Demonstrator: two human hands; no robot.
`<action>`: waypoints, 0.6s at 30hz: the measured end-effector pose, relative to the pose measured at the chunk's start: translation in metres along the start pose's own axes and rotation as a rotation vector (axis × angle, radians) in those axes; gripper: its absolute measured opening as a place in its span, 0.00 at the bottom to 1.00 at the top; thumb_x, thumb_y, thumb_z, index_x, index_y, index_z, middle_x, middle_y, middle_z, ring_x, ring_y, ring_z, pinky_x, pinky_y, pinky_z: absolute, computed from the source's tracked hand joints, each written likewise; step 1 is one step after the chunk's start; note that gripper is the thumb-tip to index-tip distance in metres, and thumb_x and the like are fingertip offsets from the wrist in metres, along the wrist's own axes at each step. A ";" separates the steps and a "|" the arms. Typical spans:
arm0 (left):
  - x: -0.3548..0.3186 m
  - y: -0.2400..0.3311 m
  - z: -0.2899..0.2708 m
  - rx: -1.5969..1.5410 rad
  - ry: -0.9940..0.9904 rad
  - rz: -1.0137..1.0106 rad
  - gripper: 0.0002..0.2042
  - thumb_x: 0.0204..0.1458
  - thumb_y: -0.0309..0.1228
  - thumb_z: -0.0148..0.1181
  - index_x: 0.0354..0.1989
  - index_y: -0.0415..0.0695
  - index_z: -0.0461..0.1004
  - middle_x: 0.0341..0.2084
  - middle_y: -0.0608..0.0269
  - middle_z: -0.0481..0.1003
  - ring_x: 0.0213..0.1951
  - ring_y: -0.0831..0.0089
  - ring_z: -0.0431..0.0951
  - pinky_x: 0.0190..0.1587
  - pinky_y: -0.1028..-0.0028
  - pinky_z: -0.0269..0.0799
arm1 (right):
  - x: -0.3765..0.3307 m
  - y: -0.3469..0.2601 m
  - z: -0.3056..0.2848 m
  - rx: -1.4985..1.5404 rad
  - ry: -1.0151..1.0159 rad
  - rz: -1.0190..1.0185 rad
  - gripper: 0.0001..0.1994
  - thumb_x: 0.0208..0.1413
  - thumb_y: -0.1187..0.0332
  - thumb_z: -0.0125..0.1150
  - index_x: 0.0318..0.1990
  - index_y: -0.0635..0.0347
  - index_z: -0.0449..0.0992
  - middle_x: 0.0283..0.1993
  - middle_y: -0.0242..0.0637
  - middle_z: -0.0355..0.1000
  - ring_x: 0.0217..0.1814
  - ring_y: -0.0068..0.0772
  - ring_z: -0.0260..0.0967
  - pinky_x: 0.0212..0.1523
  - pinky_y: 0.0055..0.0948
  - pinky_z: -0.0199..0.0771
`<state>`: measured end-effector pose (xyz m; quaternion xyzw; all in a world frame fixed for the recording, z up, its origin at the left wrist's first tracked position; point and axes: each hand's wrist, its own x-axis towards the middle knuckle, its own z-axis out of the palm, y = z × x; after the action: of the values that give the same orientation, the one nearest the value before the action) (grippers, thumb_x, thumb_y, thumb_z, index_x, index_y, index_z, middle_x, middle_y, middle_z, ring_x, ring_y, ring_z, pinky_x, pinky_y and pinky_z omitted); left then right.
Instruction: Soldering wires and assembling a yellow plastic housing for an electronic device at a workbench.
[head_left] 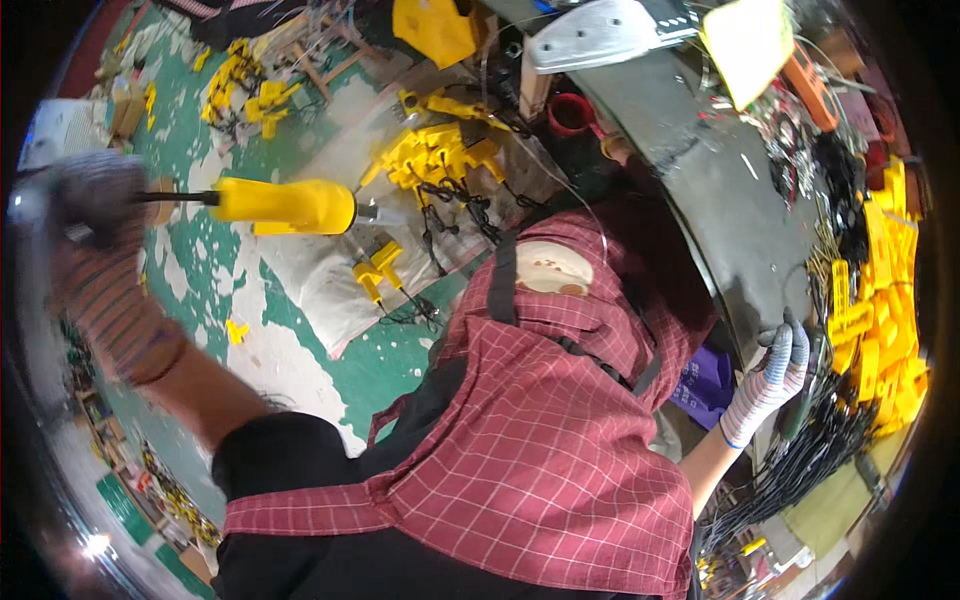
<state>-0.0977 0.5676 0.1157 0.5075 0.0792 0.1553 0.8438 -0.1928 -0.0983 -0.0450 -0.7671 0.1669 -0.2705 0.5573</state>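
My left hand point(100, 215), in a striped glove and blurred by motion, is raised at the far left with its fingers closed around a black cord. From that cord a yellow corded tool point(285, 205) stretches sideways over the floor, a dark ring and a pale tip at its right end. The exact kind of tool cannot be made out. My right hand point(768, 385), in a pale striped glove, is at the edge of the dark worktable point(690, 170). Its fingers are stretched and nothing shows in them. Beside it lie black cords point(790, 470) and a heap of yellow plastic parts point(890, 310).
Several yellow corded tools point(430, 155) lie on a pale sheet point(315, 285) on the green floor, with another pile point(255, 95) farther off. The worktable carries a grey-white device point(600, 35), a yellow sheet point(748, 50) and an orange tool point(810, 85). A red cup-like container point(570, 115) is near its edge.
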 end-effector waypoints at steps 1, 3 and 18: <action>-0.007 -0.043 -0.006 -0.061 -0.010 -0.053 0.10 0.58 0.35 0.58 0.26 0.50 0.68 0.19 0.67 0.64 0.23 0.71 0.64 0.31 0.69 0.70 | -0.001 0.002 0.008 0.001 -0.026 -0.002 0.12 0.62 0.71 0.59 0.50 0.68 0.78 0.29 0.33 0.74 0.32 0.20 0.68 0.46 0.23 0.69; -0.033 -0.105 0.016 0.270 0.673 0.136 0.15 0.57 0.44 0.63 0.26 0.49 0.69 0.16 0.70 0.62 0.20 0.75 0.63 0.24 0.71 0.64 | 0.008 0.009 0.003 0.001 -0.032 0.115 0.13 0.63 0.71 0.59 0.51 0.69 0.77 0.29 0.33 0.74 0.33 0.20 0.69 0.45 0.22 0.69; -0.092 -0.346 -0.300 1.715 0.467 -1.289 0.50 0.48 0.74 0.44 0.67 0.39 0.63 0.66 0.40 0.61 0.68 0.48 0.60 0.69 0.60 0.56 | -0.006 0.004 0.009 -0.228 0.056 0.046 0.12 0.64 0.72 0.58 0.51 0.68 0.77 0.35 0.31 0.75 0.34 0.15 0.67 0.40 0.17 0.67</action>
<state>-0.2089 0.6349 -0.3332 0.7470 0.5692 -0.3293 0.0978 -0.1919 -0.0888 -0.0522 -0.8135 0.2297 -0.2583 0.4678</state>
